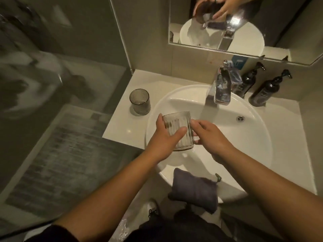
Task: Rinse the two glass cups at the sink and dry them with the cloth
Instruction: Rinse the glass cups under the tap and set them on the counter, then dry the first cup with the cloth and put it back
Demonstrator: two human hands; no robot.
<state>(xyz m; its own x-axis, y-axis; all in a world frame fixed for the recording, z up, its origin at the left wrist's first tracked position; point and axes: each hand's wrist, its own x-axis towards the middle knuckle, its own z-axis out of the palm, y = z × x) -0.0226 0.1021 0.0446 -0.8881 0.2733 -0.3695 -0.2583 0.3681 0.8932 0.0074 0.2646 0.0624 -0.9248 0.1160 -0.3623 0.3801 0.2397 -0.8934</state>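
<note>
A ribbed glass cup (180,130) is held upright over the left part of the white round sink (258,137). My left hand (162,138) wraps around it from the left, thumb across its front. My right hand (209,137) touches its right side with the fingertips. The second ribbed glass cup (139,104) stands upright on the counter to the left of the basin. A dark grey cloth (194,189) hangs folded over the sink's near rim. No water runs from the chrome tap (222,86).
Two dark pump bottles (267,88) stand at the back right of the counter (122,123). A mirror (244,23) hangs above the tap. A glass shower screen and a grey floor mat (57,159) lie to the left.
</note>
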